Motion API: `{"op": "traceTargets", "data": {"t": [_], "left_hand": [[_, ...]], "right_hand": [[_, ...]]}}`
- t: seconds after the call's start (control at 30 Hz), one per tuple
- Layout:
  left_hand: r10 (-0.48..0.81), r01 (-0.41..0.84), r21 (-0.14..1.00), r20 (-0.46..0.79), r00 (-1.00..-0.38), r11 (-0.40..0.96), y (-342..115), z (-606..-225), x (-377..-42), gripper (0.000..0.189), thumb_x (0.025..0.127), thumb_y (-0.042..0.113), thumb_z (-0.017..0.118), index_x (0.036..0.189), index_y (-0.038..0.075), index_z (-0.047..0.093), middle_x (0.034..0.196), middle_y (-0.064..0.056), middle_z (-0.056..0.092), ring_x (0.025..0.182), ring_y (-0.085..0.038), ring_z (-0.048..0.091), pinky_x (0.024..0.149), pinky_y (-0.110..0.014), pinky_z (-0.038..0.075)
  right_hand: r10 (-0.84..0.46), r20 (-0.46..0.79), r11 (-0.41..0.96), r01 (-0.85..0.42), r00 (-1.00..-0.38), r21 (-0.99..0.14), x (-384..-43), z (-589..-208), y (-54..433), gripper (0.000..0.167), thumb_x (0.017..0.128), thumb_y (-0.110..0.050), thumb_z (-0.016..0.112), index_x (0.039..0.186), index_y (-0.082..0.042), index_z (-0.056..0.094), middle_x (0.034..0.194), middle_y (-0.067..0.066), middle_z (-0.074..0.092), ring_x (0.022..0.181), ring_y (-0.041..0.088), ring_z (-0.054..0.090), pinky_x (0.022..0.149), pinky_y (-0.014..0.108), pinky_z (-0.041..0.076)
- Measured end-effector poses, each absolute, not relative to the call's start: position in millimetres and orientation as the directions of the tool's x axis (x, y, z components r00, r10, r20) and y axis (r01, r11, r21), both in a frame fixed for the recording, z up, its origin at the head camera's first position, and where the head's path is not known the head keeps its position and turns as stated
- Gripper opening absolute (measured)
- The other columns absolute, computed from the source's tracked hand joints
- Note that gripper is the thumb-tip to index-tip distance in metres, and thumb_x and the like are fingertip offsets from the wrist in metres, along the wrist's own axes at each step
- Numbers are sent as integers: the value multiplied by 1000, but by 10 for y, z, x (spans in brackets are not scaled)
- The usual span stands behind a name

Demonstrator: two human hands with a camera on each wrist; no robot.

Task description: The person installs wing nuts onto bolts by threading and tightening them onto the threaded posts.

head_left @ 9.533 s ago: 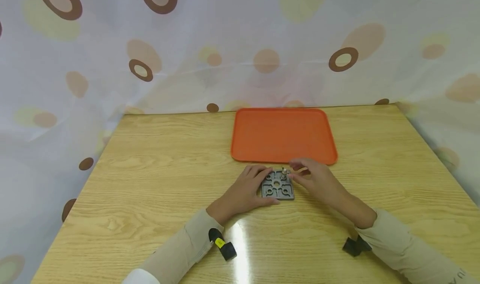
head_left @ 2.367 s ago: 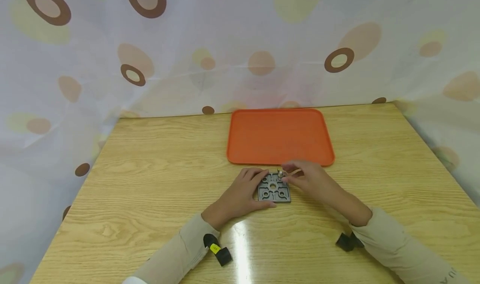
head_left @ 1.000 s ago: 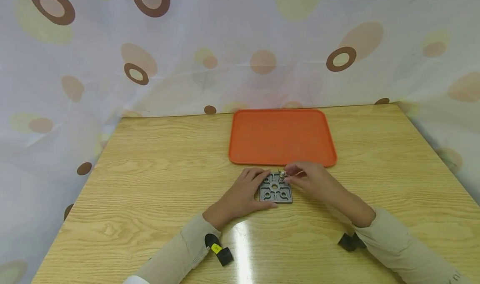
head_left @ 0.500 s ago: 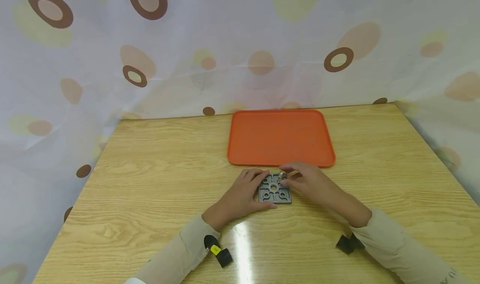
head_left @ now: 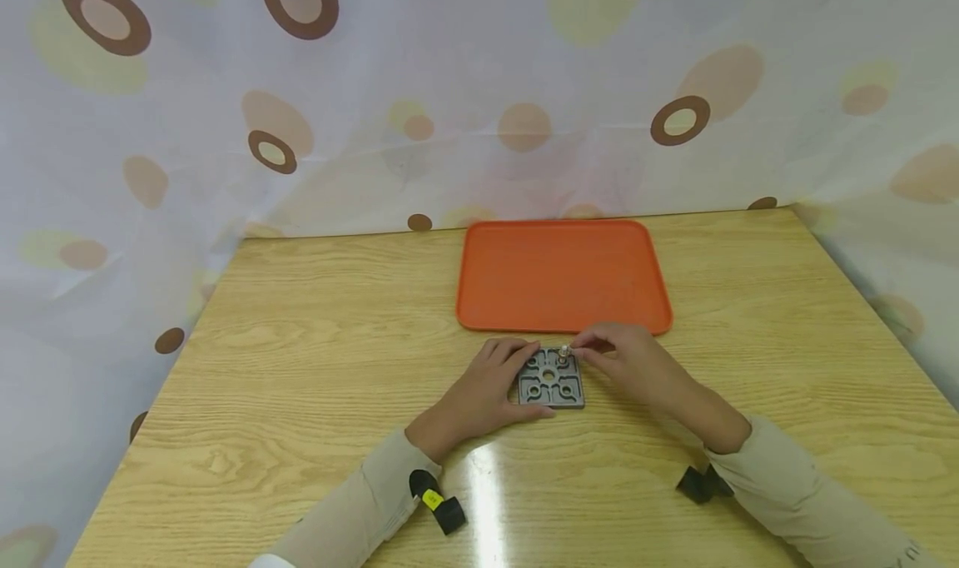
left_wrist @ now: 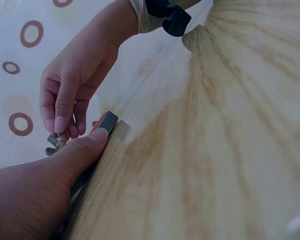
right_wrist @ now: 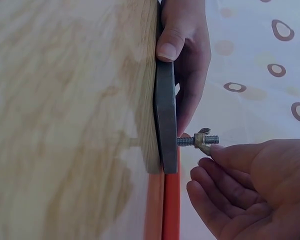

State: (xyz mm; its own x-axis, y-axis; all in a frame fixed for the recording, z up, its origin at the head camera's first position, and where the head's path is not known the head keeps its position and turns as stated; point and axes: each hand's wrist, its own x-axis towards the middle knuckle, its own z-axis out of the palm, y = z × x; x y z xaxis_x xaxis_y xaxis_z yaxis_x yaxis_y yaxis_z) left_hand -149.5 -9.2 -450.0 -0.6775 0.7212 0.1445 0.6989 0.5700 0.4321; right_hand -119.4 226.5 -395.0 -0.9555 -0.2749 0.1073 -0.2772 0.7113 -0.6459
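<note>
A square grey metal plate [head_left: 550, 397] with a ring-shaped centre hole and recessed corners lies flat on the table. My left hand [head_left: 479, 393] grips it from the left, fingers at the far edge and thumb along the near edge. From its far right corner stands a threaded bolt [right_wrist: 185, 142]. A wing nut [right_wrist: 202, 141] sits partway up this bolt, with some thread showing both below and above it. My right hand [head_left: 637, 368] pinches one wing from the right, the thumb [right_wrist: 235, 156] on it; the other fingers curl loosely below.
An orange tray [head_left: 562, 276] lies just beyond the plate, its near rim close to my right fingers. The wooden table [head_left: 337, 335] extends to a patterned cloth [head_left: 449, 68] behind. A black wrist camera [head_left: 449, 515] hangs from the left sleeve, another black one [head_left: 697, 485] from the right.
My right fingers have shifted about the wing nut, reaching over it half a second ago and now drawn back to its right. The wing nut has turned. My left hand keeps its hold on the plate.
</note>
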Motion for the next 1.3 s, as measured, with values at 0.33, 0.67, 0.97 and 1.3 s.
{"op": "traceTargets", "data": {"t": [0.33, 0.67, 0.97, 1.3], "left_hand": [[717, 686, 440, 124, -686, 580, -90, -4471, -1485, 91, 76, 73, 51, 146, 19, 30, 138, 5, 34, 123, -12, 28, 101, -31, 31], [716, 690, 431, 131, -685, 582, -85, -4462, -1482, 91, 76, 72, 54, 146, 18, 31, 138, 3, 35, 122, -14, 30, 100, -32, 32], [719, 693, 431, 134, -682, 577, -84, -4465, -1484, 91, 76, 71, 54, 146, 17, 31, 138, 2, 35, 122, -14, 30, 100, -32, 33], [717, 698, 425, 148, -682, 576, -79, -4481, -1481, 91, 76, 72, 54, 145, 17, 32, 137, 2, 36, 121, -15, 31, 99, -33, 34]], "right_hand": [[-323, 135, 680, -329, -937, -655, -1197, -3959, 2264, 6, 86, -12, 66, 91, -12, 70, 86, -6, 66, 82, 11, 61, 73, 28, 51], [-295, 134, 667, -304, -946, -680, -1219, -4002, 2226, 14, 83, -18, 70, 94, -10, 66, 87, -4, 65, 82, 11, 61, 75, 29, 51], [-317, 116, 616, -297, -941, -730, -1210, -4016, 2208, 38, 86, -19, 67, 117, 1, 59, 108, 9, 62, 96, 23, 60, 80, 34, 50], [-372, 131, 593, -344, -919, -728, -1187, -4023, 2218, 37, 87, -18, 66, 119, -1, 59, 110, 8, 61, 97, 23, 60, 79, 30, 50]]}}
